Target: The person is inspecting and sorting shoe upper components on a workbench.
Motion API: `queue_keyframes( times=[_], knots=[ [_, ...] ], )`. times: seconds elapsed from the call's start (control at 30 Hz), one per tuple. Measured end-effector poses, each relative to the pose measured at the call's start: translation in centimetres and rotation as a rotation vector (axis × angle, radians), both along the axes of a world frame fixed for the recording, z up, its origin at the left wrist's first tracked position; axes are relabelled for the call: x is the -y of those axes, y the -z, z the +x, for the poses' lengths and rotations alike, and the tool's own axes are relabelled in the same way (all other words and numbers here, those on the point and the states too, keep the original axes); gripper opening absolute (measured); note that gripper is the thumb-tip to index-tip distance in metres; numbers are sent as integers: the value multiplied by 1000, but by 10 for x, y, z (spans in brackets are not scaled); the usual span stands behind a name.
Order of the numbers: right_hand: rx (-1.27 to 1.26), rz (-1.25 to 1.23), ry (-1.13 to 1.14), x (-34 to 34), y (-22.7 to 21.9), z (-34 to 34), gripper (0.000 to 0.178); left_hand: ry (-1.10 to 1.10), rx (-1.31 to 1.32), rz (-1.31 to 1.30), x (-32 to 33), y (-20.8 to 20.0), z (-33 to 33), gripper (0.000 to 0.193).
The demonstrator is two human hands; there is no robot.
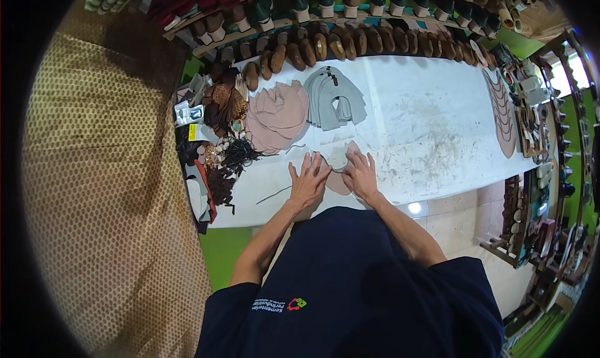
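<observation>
A flat pink cut piece [338, 183], like leather or lining, lies on the white table before me, partly under my hands. A thin dark strip [273, 196] runs from the left toward my left hand [309, 180] and shows again between the hands, along the piece's edge. My left thumb and forefinger close on this strip; the other fingers are spread. My right hand [360, 176] bends its fingers down on the pink piece, thumb near the strip. What lies beneath the fingertips is partly hidden.
A fanned pink stack [278, 117] and a grey stack [337, 99] of cut pieces lie beyond. Brown shoe lasts [337, 47] line the back edge. Black cords [240, 155] and scraps heap up at left. Curved patterned pieces [500, 111] lie far right. A patterned curtain [106, 189] hangs left.
</observation>
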State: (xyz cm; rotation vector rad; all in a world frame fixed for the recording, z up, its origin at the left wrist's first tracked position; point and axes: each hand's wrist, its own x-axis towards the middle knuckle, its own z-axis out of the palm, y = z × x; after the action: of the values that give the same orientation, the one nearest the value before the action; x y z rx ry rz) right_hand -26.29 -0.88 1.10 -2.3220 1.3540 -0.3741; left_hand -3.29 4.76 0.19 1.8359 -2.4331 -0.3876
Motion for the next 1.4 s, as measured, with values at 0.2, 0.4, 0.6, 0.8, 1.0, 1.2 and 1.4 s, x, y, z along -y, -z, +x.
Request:
queue_keyframes(
  times=[0.2,0.4,0.6,0.8,1.0,1.2,1.4],
  knots=[
    [122,-161,66,-9,1,7,18,47,30,-52,2,5,5,53],
    [-8,-136,32,-13,8,13,17,76,82,-44,1,6,7,55],
    [143,2,89,-15,-8,22,14,57,15,-42,1,4,6,54],
    [105,-17,182,-11,-3,19,14,62,3,-61,1,3,4,54],
    [75,-59,191,-7,5,19,15,101,49,-96,4,-2,4,56],
    [-8,-81,139,-1,3,18,15,85,43,-92,5,-10,-2,49],
    [-52,-123,80,3,4,16,15,59,22,-61,4,-10,-6,50]
  ],
)
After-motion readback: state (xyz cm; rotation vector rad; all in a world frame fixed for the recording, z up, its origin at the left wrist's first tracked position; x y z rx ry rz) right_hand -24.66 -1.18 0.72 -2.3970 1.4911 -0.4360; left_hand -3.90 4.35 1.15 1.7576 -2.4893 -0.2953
